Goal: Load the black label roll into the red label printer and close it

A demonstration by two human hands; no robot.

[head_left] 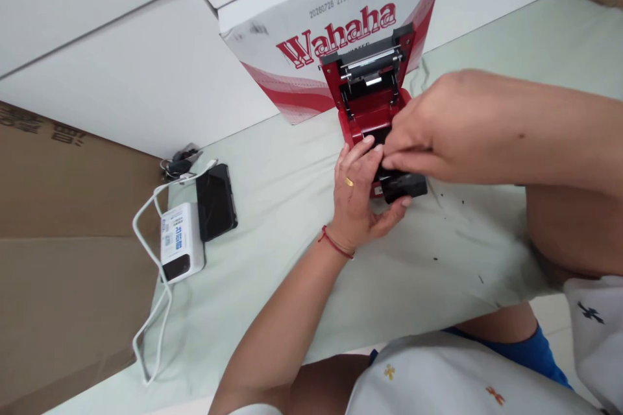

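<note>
A small red printer (363, 107) stands on the pale green cloth (272, 188) with its lid tipped up and back, showing a roller. My left hand (360, 198), with a ring and a red wrist cord, cups the printer's front left side, thumb under a black part (403, 187) at the front. My right hand (438, 136) reaches in from the right, fingers pressed together at the printer's opening on that black part. What the fingertips pinch is hidden.
A white and red "Wahaha" carton (316, 19) stands right behind the printer. To the left lie a black phone (215, 202), a white power bank (179, 241) with a white cable (146, 311), and keys (176, 165). Brown cardboard (68, 259) borders the cloth's left.
</note>
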